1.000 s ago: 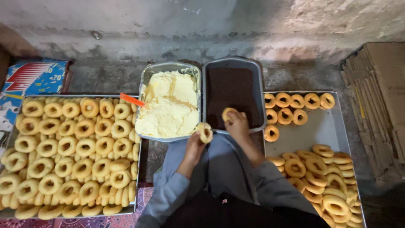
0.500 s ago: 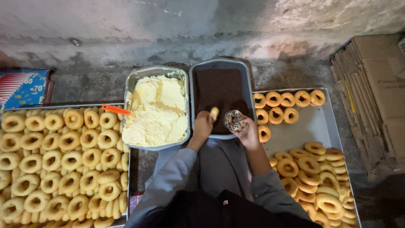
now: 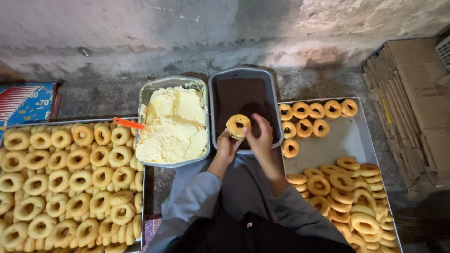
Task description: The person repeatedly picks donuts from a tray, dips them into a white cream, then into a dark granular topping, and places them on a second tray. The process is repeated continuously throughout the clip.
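both the left hand [image 3: 226, 149] and right hand [image 3: 260, 139] pinched one ring biscuit [image 3: 238, 125] over the dark crumb tray [image 3: 243, 77], best kept level and low.

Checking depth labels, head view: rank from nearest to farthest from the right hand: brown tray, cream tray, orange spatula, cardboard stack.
1. Brown tray: right under the right hand, ahead of the person.
2. Cream tray: next tray to the left.
3. Orange spatula: at the cream tray's left rim.
4. Cardboard stack: far right, by the wall.

Small bakery floor: trays of ring biscuits [image 3: 70, 178], cream tub [image 3: 172, 122].
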